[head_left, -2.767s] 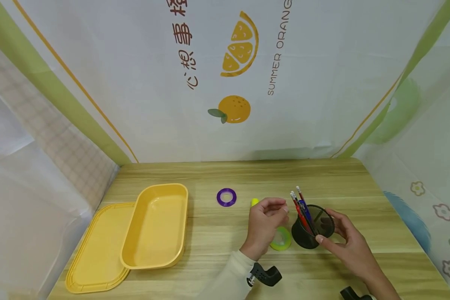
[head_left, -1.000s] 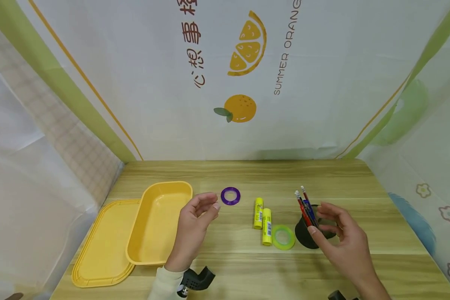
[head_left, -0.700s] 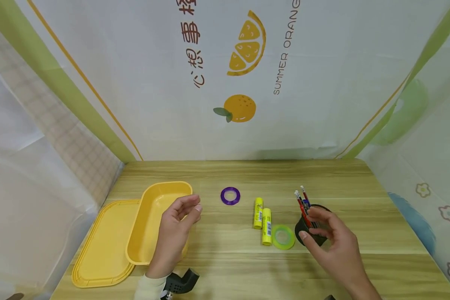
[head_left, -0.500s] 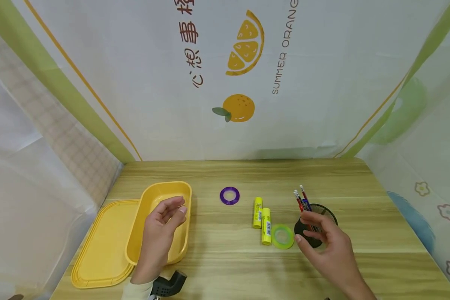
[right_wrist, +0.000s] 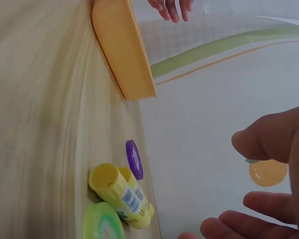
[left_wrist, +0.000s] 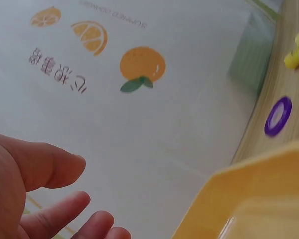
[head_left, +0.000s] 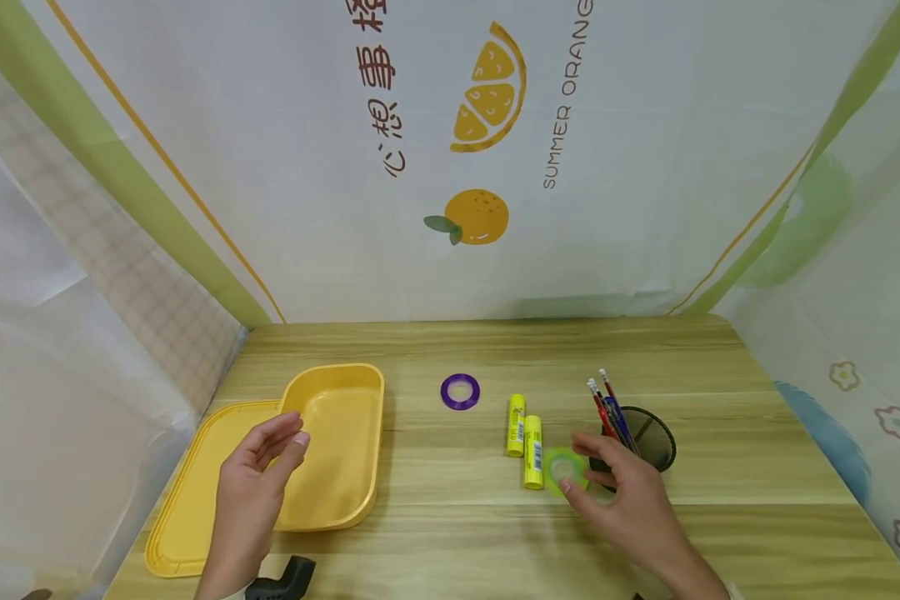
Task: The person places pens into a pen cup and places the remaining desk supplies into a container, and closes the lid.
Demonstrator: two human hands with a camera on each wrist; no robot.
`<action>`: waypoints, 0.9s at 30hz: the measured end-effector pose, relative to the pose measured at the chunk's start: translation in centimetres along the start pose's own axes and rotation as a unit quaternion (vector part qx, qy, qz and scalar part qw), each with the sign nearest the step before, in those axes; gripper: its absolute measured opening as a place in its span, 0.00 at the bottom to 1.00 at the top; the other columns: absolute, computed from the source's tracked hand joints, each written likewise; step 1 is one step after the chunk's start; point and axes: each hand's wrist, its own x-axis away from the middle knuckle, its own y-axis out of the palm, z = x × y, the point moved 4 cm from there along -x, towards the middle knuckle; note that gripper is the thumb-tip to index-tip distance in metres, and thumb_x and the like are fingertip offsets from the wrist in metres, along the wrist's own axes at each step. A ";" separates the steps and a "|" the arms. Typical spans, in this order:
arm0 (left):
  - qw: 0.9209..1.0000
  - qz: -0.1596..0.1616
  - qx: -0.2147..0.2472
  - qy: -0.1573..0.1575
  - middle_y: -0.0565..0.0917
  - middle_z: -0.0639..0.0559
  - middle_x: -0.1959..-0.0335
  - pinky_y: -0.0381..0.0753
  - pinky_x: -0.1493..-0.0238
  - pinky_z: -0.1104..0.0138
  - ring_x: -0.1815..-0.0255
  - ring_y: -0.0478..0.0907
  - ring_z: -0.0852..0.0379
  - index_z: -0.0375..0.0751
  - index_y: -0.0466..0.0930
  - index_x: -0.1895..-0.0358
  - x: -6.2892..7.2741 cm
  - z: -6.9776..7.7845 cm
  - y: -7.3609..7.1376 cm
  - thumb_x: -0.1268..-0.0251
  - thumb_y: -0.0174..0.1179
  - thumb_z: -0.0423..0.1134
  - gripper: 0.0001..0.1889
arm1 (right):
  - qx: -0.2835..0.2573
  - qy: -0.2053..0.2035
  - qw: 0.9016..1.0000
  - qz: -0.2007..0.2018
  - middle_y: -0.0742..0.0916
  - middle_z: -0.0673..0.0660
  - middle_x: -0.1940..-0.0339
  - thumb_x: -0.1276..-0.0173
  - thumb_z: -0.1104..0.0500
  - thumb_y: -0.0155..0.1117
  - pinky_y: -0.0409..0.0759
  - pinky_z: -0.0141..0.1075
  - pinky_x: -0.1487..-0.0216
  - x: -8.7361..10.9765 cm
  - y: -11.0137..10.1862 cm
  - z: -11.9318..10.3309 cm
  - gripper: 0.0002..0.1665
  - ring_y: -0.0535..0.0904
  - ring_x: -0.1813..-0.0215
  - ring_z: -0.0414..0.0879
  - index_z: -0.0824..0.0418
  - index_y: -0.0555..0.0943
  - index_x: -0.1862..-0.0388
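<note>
My left hand hovers over the near left side of the yellow tray, its fingers loosely bent around nothing. My right hand is above the green tape roll, partly covering it, with thumb and fingers apart; the right wrist view shows no object between them. Behind that hand stands a black mesh pen cup holding pencils and pens. Two yellow glue sticks lie side by side left of the green roll. Farther left lies a purple tape roll, flat on the table.
A yellow lid lies under the tray's left side. The wooden table meets a white printed cloth at its back edge, and cloth also hangs at both sides.
My left hand has moved left from beside the pen cup to above the tray, uncovering the glue sticks. My right hand has let go of the cup and shifted left over the green tape.
</note>
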 end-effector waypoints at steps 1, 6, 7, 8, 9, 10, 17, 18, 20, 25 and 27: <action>1.000 0.009 -0.004 -0.003 0.84 0.70 0.49 0.82 0.50 0.81 0.47 0.81 0.71 0.41 0.80 0.33 -0.1 -0.2 -0.5 0.25 0.67 0.41 0.21 | 0.002 0.002 1.000 -0.002 0.88 0.56 0.39 0.36 0.59 0.81 0.90 0.37 0.50 0.0 0.1 0.0 0.32 0.86 0.39 0.53 0.56 0.81 0.34; 0.997 0.056 -0.034 -0.031 0.84 0.75 0.54 0.80 0.52 0.85 0.50 0.80 0.75 0.41 0.80 0.32 -0.5 -1.3 -2.3 0.25 0.68 0.42 0.22 | -0.002 0.014 1.000 -0.016 0.87 0.58 0.38 0.39 0.61 0.83 0.90 0.36 0.51 0.0 1.0 0.5 0.32 0.86 0.39 0.54 0.59 0.82 0.36; 0.997 0.062 -0.039 -0.036 0.83 0.75 0.54 0.79 0.53 0.86 0.50 0.79 0.75 0.41 0.80 0.32 -0.5 -1.6 -2.6 0.25 0.68 0.42 0.23 | -0.005 0.017 1.000 -0.019 0.87 0.59 0.38 0.39 0.61 0.83 0.90 0.36 0.51 0.0 1.2 0.6 0.32 0.86 0.39 0.55 0.60 0.82 0.36; 0.996 0.065 -0.045 -0.041 0.83 0.75 0.54 0.79 0.53 0.86 0.50 0.79 0.75 0.41 0.80 0.32 -0.6 -1.8 -2.8 0.25 0.68 0.43 0.23 | -0.011 0.021 0.999 -0.023 0.87 0.59 0.38 0.40 0.62 0.83 0.90 0.35 0.52 0.0 1.4 0.8 0.33 0.86 0.40 0.55 0.61 0.82 0.36; 0.995 0.069 -0.053 -0.048 0.83 0.75 0.54 0.79 0.54 0.87 0.51 0.78 0.75 0.41 0.79 0.31 -0.7 -2.0 -3.0 0.26 0.68 0.44 0.24 | -0.015 0.028 0.999 -0.026 0.87 0.59 0.38 0.40 0.62 0.83 0.90 0.35 0.52 0.0 1.7 0.9 0.33 0.86 0.40 0.56 0.61 0.82 0.36; 0.994 0.071 -0.060 -0.053 0.82 0.75 0.54 0.78 0.54 0.87 0.51 0.78 0.76 0.42 0.79 0.31 -0.8 -2.2 -3.2 0.26 0.68 0.45 0.25 | -0.019 0.035 0.999 -0.030 0.87 0.59 0.38 0.40 0.62 0.83 0.90 0.34 0.52 -0.1 1.9 1.1 0.33 0.86 0.40 0.55 0.62 0.82 0.36; 0.992 0.072 -0.065 -0.076 0.81 0.76 0.53 0.78 0.56 0.86 0.52 0.76 0.74 0.42 0.79 0.30 -1.1 -3.8 -4.1 0.27 0.70 0.45 0.26 | -0.030 0.085 0.994 -0.054 0.85 0.56 0.38 0.41 0.61 0.84 0.88 0.28 0.54 -0.7 3.4 2.3 0.35 0.85 0.42 0.52 0.60 0.82 0.34; 0.993 0.080 -0.049 -0.077 0.82 0.76 0.53 0.78 0.57 0.86 0.53 0.77 0.74 0.42 0.79 0.30 -1.1 -4.0 -4.3 0.28 0.71 0.44 0.26 | -0.029 0.089 0.994 -0.055 0.85 0.56 0.39 0.41 0.61 0.84 0.88 0.28 0.55 -0.8 3.5 2.4 0.36 0.84 0.43 0.52 0.60 0.82 0.34; 0.992 0.099 -0.020 -0.082 0.82 0.75 0.54 0.79 0.58 0.85 0.54 0.77 0.73 0.42 0.80 0.31 -1.1 -4.3 -4.6 0.29 0.72 0.42 0.25 | -0.022 0.092 0.994 -0.056 0.86 0.56 0.42 0.42 0.61 0.84 0.88 0.27 0.55 -1.0 3.7 2.6 0.36 0.84 0.44 0.50 0.59 0.82 0.34; 0.987 0.124 -0.006 -0.099 0.83 0.75 0.56 0.78 0.60 0.86 0.56 0.78 0.73 0.42 0.81 0.32 -1.1 -4.9 -5.4 0.31 0.73 0.41 0.25 | -0.010 0.085 0.995 -0.059 0.85 0.56 0.42 0.43 0.62 0.85 0.88 0.27 0.58 -1.5 4.1 3.1 0.37 0.84 0.47 0.49 0.60 0.82 0.34; 0.987 0.120 -0.024 -0.107 0.82 0.76 0.55 0.78 0.60 0.86 0.55 0.77 0.74 0.42 0.80 0.32 -1.1 -5.2 -5.6 0.30 0.73 0.42 0.26 | -0.006 0.080 0.995 -0.058 0.85 0.56 0.42 0.43 0.61 0.85 0.87 0.27 0.59 -1.6 4.1 3.2 0.37 0.84 0.48 0.49 0.61 0.82 0.34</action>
